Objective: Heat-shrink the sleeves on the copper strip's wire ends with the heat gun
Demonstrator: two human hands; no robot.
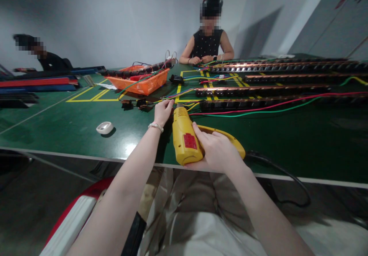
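A yellow heat gun point(184, 131) with a red label is gripped in my right hand point(217, 148). Its nozzle points away from me, toward the coloured wires point(188, 103) at the near end of a long dark strip point(238, 103). My left hand point(163, 112) is closed on these wires, just left of the nozzle; the fingertips are partly hidden. Black connectors point(141, 104) on wire ends lie left of that hand. From the heat gun's handle a black cord point(283, 173) runs off the table's front edge.
An orange basket point(146, 86) holding dark parts stands beyond my left hand. A white tape roll point(105, 128) lies on the green table point(66, 133). More strips point(276, 78) and red and green wires stretch right. One person point(208, 43) sits opposite, another point(54, 60) at far left.
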